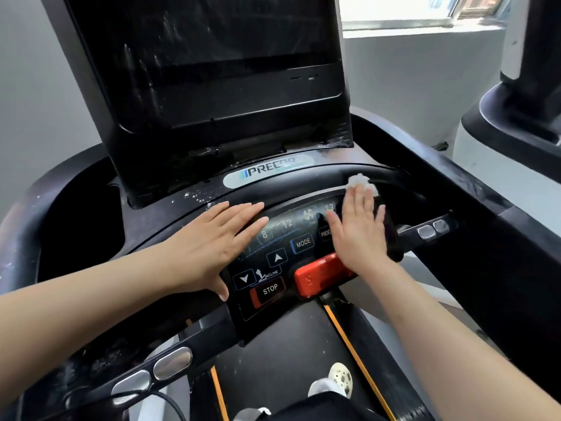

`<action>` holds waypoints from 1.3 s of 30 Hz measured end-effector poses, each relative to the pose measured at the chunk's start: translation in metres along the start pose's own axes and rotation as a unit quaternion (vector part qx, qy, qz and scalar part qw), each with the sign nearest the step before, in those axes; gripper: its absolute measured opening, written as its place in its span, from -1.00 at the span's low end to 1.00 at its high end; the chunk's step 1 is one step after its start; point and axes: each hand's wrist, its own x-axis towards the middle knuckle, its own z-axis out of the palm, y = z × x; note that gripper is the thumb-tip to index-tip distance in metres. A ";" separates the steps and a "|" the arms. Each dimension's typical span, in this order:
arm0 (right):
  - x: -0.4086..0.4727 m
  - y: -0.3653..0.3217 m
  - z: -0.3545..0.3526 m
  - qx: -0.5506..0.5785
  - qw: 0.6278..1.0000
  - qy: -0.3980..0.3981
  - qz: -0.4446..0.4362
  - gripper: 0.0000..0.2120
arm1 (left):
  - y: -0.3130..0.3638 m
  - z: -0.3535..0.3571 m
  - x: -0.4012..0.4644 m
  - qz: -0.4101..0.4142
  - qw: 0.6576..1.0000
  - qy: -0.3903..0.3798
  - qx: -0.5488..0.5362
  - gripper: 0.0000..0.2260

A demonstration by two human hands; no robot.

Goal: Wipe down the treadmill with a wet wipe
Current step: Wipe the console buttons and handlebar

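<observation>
Two readable labels: PRECOR badge, STOP button.

Single head-worn wide-angle view, looking forward and steeply down from just behind the treadmill console. Close in: control panel near frame centre, both forearms entering from the bottom corners, left hand and right hand in the middle. Dark tilted screen filling the upper centre. Running belt straight below, at the bottom edge. Window at top right, second machine cut off at the right edge. Edges curved by the wide lens. No second view for overlap.
</observation>
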 end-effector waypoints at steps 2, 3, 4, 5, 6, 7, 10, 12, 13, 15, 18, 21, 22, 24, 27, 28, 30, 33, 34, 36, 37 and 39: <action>-0.021 -0.030 0.011 0.015 0.993 0.001 -0.118 -0.36 | 0.001 -0.005 0.009 0.012 0.999 -0.043 0.026 0.34; -0.033 -0.041 0.019 0.003 0.982 0.014 -0.188 -0.36 | 0.000 -0.005 0.014 0.025 0.998 -0.059 0.025 0.28; -0.043 -0.049 0.025 -0.021 0.968 0.029 -0.248 -0.36 | -0.001 -0.006 0.018 0.031 0.996 -0.084 0.012 0.24; -0.047 -0.051 0.029 -0.043 0.959 0.038 -0.276 -0.36 | -0.001 -0.008 0.022 0.032 0.993 -0.109 0.015 0.22; -0.045 -0.047 0.029 -0.067 0.957 0.053 -0.277 -0.37 | -0.002 -0.010 0.027 0.034 0.991 -0.126 0.027 0.23; -0.037 -0.037 0.026 -0.082 0.960 0.055 -0.260 -0.38 | -0.003 -0.013 0.030 0.033 0.989 -0.141 0.034 0.25; -0.003 0.010 0.011 -0.047 0.994 0.037 -0.092 -0.39 | -0.005 -0.018 0.038 0.027 0.981 -0.190 0.034 0.27; 0.014 0.031 -0.001 -0.006 1.000 0.016 0.020 -0.40 | -0.004 -0.021 0.044 0.035 0.978 -0.201 0.037 0.25; 0.016 0.033 -0.001 0.006 0.999 0.018 0.035 -0.40 | -0.003 -0.022 0.047 0.037 0.979 -0.199 0.030 0.22; 0.007 0.017 0.001 0.027 1.000 0.007 0.001 -0.37 | 0.000 -0.026 0.054 0.035 0.984 -0.177 0.002 0.12; -0.029 -0.019 0.017 0.001 0.985 0.006 -0.173 -0.26 | 0.002 -0.029 0.065 0.034 0.989 -0.144 -0.029 0.03; -0.047 -0.013 0.026 -0.069 0.965 0.022 -0.253 -0.37 | 0.002 -0.027 0.072 0.037 0.991 -0.126 -0.034 0.00; -0.042 -0.003 0.023 -0.084 0.969 0.032 -0.231 -0.37 | 0.002 -0.026 0.074 0.041 0.991 -0.122 -0.030 -0.01; -0.025 0.022 0.016 -0.075 0.984 0.051 -0.153 -0.33 | 0.004 -0.024 0.075 0.050 0.992 -0.118 -0.017 -0.03; -0.008 0.046 0.012 -0.018 0.999 0.010 -0.038 -0.30 | 0.008 -0.022 0.076 0.066 0.991 -0.116 -0.011 -0.08; -0.011 0.041 0.011 -0.001 0.999 0.009 -0.037 -0.26 | 0.009 -0.020 0.077 0.067 0.991 -0.115 -0.016 -0.10; -0.026 0.020 0.015 0.015 0.995 0.009 -0.101 -0.20 | 0.012 -0.019 0.080 0.080 0.992 -0.101 -0.017 -0.12; -0.050 0.010 0.028 -0.048 0.967 0.016 -0.251 -0.33 | 0.016 -0.018 0.085 0.086 0.993 -0.078 -0.009 -0.12; -0.050 0.016 0.026 -0.065 0.964 0.018 -0.257 -0.39 | 0.018 -0.018 0.087 0.087 0.994 -0.070 -0.018 -0.13; -0.043 0.035 0.016 -0.061 0.974 0.036 -0.214 -0.36 | 0.019 -0.023 0.086 0.105 0.993 -0.057 -0.008 -0.16; -0.040 0.044 0.012 -0.040 0.981 0.043 -0.183 -0.28 | 0.019 -0.024 0.084 0.127 0.992 -0.026 0.012 -0.17; -0.035 0.063 0.012 0.019 0.991 0.038 -0.128 -0.07 | 0.020 -0.031 0.085 0.127 0.991 -0.017 0.034 -0.20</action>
